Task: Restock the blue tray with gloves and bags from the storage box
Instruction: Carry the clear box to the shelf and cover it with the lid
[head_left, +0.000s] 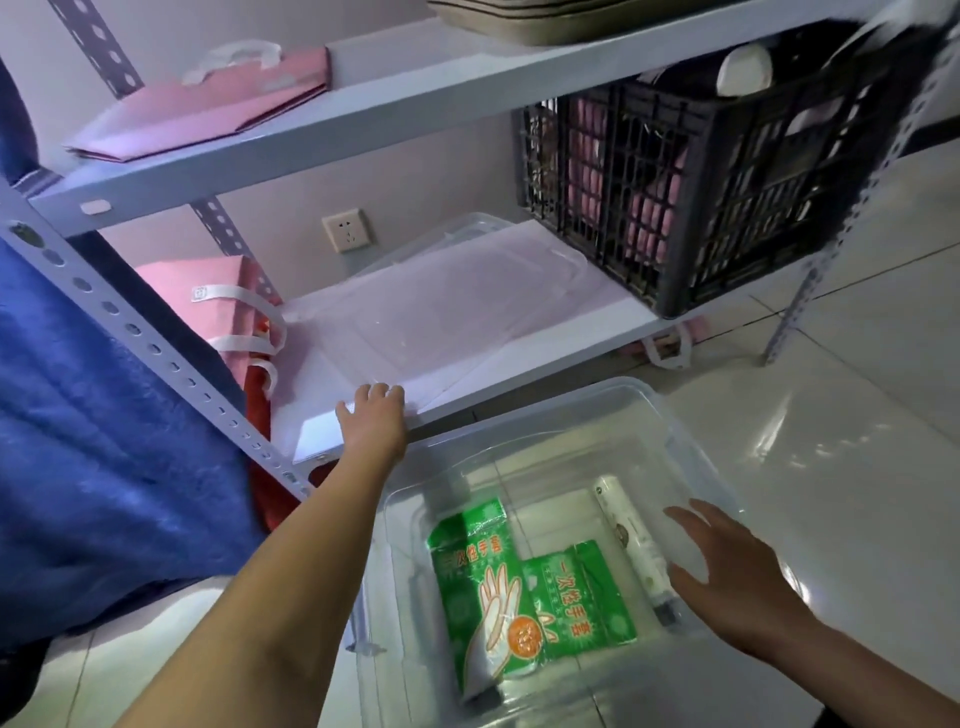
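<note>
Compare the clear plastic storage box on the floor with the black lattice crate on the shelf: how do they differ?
The clear plastic storage box stands on the floor; the black lattice crate stands on the shelf. The box has smooth see-through walls, while the crate has dark gridded walls. The box is nearly empty, with green glove packets on its bottom; the crate is packed with pink items. Both are open-topped rectangular plastic containers.

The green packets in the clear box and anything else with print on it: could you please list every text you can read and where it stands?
"一次性手套" on the right green glove packet in the clear storage box.
"次性手套", partly creased, on the left green glove packet.
Smaller print on both packets: too small to read.
White roll beside them: print blurred, unreadable.
White tag on the pink bag: too small to read.
</note>
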